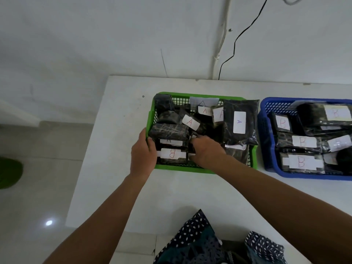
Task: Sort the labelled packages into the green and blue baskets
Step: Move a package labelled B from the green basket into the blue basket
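Note:
A green basket [200,96] on the white table holds several black wrapped packages with white labels, most marked A. At its front left lies a black package labelled B [172,154]. My left hand [142,155] grips the left end of that package at the basket's front left corner. My right hand [206,152] is inside the basket just right of it, fingers curled on the package's right end. A large flat package marked A [240,122] leans on the basket's right side. The blue basket [266,149] to the right holds several packages marked B.
The white table [118,130] stands against a white wall. A black cable [236,40] hangs down the wall behind it. The table's left edge drops to a tiled floor. Patterned cloth [200,242] lies at the table's near edge.

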Action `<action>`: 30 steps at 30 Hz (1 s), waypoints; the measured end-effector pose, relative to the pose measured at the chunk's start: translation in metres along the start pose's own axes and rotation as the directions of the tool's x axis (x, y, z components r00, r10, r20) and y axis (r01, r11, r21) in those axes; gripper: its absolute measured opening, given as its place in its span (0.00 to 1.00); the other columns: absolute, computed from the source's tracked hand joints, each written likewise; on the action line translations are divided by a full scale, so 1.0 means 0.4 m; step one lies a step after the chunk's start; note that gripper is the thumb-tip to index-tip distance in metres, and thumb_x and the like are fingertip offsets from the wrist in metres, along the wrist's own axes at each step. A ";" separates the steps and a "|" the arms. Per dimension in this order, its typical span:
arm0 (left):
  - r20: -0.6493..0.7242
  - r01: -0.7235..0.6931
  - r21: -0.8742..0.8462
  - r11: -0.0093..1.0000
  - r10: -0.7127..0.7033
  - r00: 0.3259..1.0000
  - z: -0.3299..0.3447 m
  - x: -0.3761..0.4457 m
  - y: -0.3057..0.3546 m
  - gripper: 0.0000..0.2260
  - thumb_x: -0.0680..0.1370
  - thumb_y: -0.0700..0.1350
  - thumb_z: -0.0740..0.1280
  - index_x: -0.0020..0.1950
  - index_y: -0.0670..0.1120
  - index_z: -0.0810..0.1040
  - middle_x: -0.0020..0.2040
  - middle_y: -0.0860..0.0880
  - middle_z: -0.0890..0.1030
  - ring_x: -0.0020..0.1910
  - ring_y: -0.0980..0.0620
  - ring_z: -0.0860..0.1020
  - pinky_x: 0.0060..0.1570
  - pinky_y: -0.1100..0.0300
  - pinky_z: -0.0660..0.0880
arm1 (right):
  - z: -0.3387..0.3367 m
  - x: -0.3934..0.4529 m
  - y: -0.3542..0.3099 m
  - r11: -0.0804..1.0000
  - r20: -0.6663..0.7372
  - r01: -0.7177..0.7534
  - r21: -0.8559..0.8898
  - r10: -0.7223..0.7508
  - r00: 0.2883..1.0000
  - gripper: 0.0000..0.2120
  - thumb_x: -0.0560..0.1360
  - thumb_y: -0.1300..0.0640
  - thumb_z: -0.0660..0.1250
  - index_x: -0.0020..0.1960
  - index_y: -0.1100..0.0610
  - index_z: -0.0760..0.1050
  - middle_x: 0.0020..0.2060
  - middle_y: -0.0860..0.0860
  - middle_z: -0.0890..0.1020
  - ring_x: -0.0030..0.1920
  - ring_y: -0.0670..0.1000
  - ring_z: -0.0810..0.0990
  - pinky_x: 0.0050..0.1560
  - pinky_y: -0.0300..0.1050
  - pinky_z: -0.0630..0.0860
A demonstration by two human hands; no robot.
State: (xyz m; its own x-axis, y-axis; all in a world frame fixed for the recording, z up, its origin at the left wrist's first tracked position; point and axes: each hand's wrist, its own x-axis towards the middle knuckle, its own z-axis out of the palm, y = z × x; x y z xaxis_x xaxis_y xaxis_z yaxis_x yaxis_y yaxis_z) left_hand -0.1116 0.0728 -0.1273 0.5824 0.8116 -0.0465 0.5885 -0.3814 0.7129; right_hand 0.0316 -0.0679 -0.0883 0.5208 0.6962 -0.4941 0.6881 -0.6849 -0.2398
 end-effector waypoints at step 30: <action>-0.072 -0.035 0.015 0.999 0.036 0.997 0.019 -0.010 -0.007 0.17 0.85 0.44 0.53 0.72 0.41 0.68 0.53 0.41 0.82 0.48 0.41 0.81 0.47 0.46 0.79 | -0.089 0.055 -0.004 0.999 0.150 -0.002 -0.047 0.009 0.989 0.07 0.77 0.62 0.68 0.55 0.61 0.79 0.53 0.58 0.80 0.50 0.58 0.80 0.52 0.50 0.81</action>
State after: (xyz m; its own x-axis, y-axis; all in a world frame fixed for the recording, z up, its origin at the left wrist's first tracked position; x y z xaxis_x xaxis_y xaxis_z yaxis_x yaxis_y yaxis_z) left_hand -0.1115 0.0672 -0.1345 0.5612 0.8271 0.0303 0.5756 -0.4164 0.7038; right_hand 0.0601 -0.0438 -0.0690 0.4456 0.6497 -0.6159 0.7098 -0.6756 -0.1993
